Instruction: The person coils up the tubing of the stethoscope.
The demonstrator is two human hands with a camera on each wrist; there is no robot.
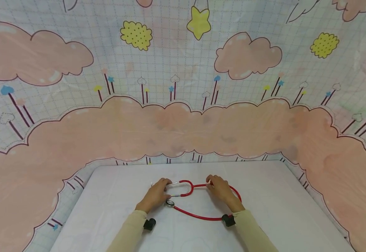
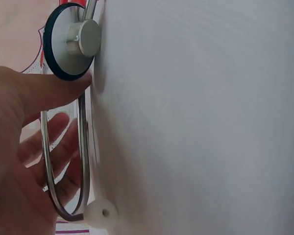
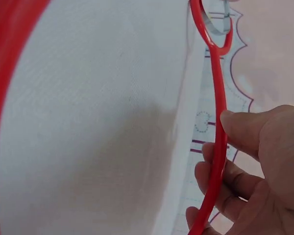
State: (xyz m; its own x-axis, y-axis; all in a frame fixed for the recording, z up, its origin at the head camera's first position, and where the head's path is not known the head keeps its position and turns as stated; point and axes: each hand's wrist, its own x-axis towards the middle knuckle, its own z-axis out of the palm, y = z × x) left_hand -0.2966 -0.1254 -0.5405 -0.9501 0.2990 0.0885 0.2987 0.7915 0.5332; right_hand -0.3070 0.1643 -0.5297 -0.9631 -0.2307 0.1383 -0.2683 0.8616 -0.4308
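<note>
A red stethoscope lies on the white table, its tubing looping round to the right. My left hand holds the metal ear tubes, thumb across them and fingers behind, loosely bent. Close to that thumb is the round, dark-rimmed chest piece; a white ear tip shows below the palm. On the right, my right hand pinches the red tube between thumb and fingers, a short way past the Y-shaped fork. The second ear tip is hard to make out.
The white tabletop meets a patterned cloth backdrop at its far edge. A black wrist device sits by the left sleeve, and another black device by the right sleeve, over the red tubing.
</note>
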